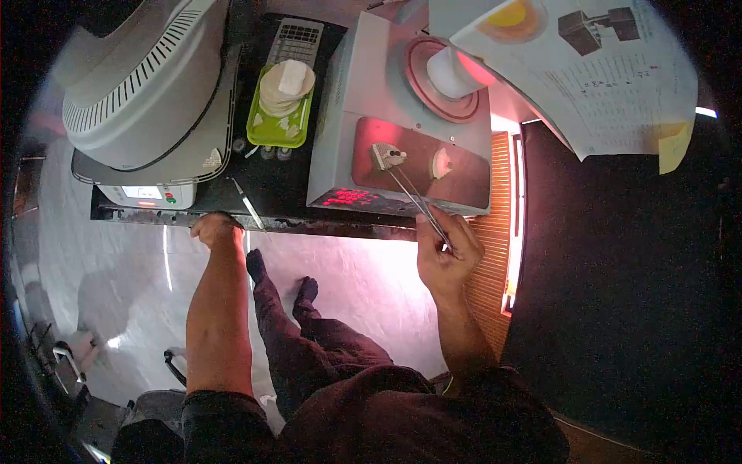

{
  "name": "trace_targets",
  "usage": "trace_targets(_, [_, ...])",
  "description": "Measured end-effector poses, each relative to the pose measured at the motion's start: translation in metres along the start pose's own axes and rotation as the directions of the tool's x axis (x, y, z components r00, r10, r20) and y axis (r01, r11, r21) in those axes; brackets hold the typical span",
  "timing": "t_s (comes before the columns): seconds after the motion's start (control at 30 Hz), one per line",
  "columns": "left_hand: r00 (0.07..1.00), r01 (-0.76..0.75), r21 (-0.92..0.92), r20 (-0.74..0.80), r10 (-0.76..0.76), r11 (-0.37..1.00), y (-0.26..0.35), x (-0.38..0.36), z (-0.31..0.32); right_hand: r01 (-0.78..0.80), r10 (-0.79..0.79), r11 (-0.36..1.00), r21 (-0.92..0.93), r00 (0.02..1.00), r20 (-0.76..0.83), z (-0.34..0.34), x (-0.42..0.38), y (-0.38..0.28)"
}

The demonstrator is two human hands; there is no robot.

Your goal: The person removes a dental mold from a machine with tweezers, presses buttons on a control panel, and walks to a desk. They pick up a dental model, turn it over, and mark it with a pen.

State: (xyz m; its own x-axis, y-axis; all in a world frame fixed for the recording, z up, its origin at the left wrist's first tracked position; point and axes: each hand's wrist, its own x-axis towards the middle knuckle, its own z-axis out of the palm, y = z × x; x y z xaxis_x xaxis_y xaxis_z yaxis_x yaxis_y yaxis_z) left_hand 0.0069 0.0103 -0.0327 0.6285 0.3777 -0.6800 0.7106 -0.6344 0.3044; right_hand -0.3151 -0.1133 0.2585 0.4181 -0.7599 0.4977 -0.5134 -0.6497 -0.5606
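Tweezers (427, 213) in right grip (452, 255), tips ahead

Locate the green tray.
In the head view's upper left, the green tray lies on the black counter between the white domed appliance and the grey machine.

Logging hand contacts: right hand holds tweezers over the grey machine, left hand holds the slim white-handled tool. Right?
Not quite: the left hand isn't holding the slim white-handled tool; the head view shows it lying on the black bench, with that hand at the front edge. The right hand does hold tweezers over the grey machine.
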Motion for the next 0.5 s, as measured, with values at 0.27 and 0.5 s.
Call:
trace_targets(0.27, [0.997,0.057,-0.043,-0.054,-0.059,0.997,-0.001,0.011,0.006,0.002,-0.002,0.999,-0.038,1.000,-0.011,0.003,0.002,-0.005])
trace_targets(0.5, [0.997,0.024,0.146,-0.077,-0.013,0.989,-0.007,0.031,0.024,-0.011,0.011,1.000,-0.027,1.000,0.010,0.002,0.003,-0.004])
